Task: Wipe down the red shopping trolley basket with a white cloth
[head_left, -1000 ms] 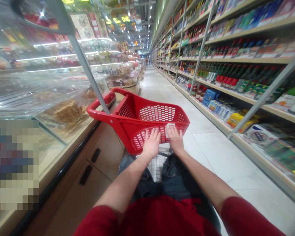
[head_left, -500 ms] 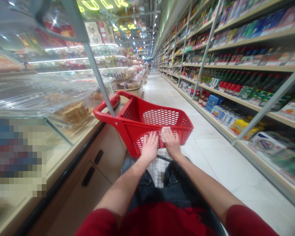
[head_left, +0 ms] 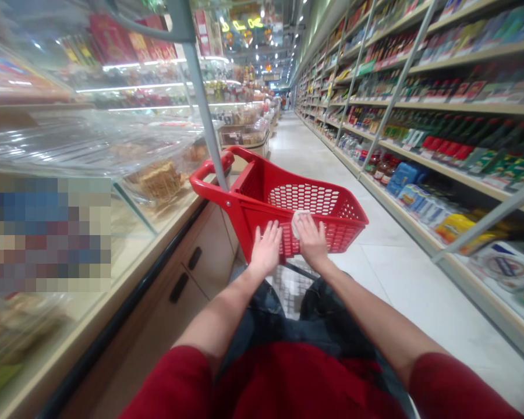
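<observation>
A red plastic shopping basket [head_left: 332,203] stands in front of me in a supermarket aisle, its long red handle [head_left: 209,174] pointing left. My left hand [head_left: 266,249] lies flat against the basket's near wall, fingers stretched out. My right hand [head_left: 311,238] rests on the near rim beside it and presses a small white cloth or paper [head_left: 297,220] against the basket. Both arms wear red sleeves, and blue jeans show below.
A glass display counter [head_left: 126,192] with baked goods runs along the left, with drawers [head_left: 187,273] below. Shelves of bottles and packets [head_left: 436,145] line the right. The white tiled aisle floor [head_left: 388,273] stretches ahead.
The view has moved forward and turned left; the basket now sits further right in the picture. Both hands stay on the basket's near side, the right one still on the white piece.
</observation>
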{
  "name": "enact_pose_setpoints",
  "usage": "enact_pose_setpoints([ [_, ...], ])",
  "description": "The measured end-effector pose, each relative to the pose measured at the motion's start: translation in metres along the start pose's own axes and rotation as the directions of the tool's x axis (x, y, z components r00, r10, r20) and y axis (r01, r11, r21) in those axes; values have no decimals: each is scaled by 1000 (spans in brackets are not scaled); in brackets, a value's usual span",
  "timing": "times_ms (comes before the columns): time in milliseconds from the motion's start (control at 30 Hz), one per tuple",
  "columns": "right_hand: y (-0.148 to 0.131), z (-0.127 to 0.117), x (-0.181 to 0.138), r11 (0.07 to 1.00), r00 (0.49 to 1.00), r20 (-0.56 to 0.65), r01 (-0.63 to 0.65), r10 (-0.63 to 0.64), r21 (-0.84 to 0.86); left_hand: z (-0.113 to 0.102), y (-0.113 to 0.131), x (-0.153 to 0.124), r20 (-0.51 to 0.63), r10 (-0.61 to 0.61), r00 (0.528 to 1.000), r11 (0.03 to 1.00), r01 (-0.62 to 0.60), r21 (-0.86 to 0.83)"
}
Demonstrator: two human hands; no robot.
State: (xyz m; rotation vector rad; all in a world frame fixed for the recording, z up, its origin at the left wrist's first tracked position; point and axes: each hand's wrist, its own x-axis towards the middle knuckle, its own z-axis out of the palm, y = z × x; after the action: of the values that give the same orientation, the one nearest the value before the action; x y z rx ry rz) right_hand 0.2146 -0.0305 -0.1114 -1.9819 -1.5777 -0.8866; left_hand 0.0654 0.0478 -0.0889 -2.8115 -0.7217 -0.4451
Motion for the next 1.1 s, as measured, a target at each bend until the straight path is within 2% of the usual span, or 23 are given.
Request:
enact_pose_setpoints([
  [100,-9,14,-24,998,986,153,61,-65,29,5,-5,-7,-21,0,1000,1000,0,11],
  [167,-16,17,-38,993,972,208,103,-112,54,8,-8,-12,-25,-7,1000,1000,7,15],
  [267,-26,8,-32,990,980,152,123,-132,69,7,-13,-15,-24,-20,1000,1000,20,7],
  [433,-37,-11,19,995,996,-52,81,-78,60,-1,-25,-11,-80,-56,995,998,55,-11],
  [533,-38,-3,21,996,997,-6,78,-78,46,-3,-30,-13,-94,-55,994,998,55,-6],
  [633,-40,11,-2,990,980,145,128,-134,52,-1,-35,-20,-81,-38,996,999,38,2],
  [700,-43,14,-13,982,965,186,175,-186,72,0,-39,-23,-79,-36,996,999,36,7],
  [800,-51,6,-3,979,977,97,185,-193,87,-4,-46,-25,-93,-57,994,998,58,8],
  [933,-61,-10,40,986,988,-75,144,-138,86,-15,-54,-22,-121,-89,989,996,91,11],
  [1000,-63,-8,47,983,984,-69,167,-162,78,-20,-56,-23,-130,-100,986,994,104,18],
  [1100,-65,6,30,970,972,3,235,-235,61,-18,-60,-29,-134,-105,985,993,111,33],
])
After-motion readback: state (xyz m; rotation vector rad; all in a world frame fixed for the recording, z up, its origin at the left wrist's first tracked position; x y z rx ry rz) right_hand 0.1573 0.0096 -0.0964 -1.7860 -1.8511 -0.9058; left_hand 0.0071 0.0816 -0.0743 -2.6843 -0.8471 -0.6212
